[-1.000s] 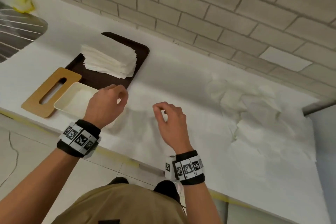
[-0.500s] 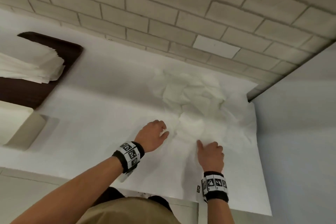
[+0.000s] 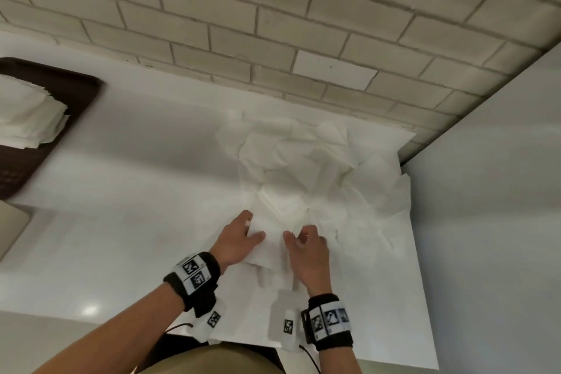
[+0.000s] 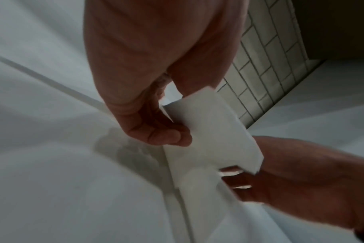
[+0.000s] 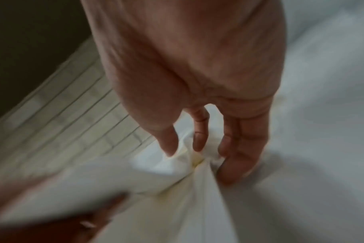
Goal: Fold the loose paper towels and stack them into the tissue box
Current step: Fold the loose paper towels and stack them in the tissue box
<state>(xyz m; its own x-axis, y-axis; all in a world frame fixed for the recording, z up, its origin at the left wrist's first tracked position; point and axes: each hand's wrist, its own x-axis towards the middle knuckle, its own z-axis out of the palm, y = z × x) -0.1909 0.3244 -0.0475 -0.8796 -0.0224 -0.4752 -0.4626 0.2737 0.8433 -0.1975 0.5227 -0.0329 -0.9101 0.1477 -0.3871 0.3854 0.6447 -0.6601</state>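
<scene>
On the white counter (image 3: 127,179) a heap of loose paper towels (image 3: 306,161) fills the far right. Both hands work its near edge: the left hand (image 3: 239,240) pinches one paper towel (image 4: 208,131) between thumb and fingers, and the right hand (image 3: 306,249) pinches the same sheet, bunching it. Opposed pulls could tear the thin sheet (or drag neighbours along). Far left, a brown tray (image 3: 76,91) carries a folded stack (image 3: 27,115). The tissue box (image 3: 9,228) barely shows at the left edge, contents hidden.
</scene>
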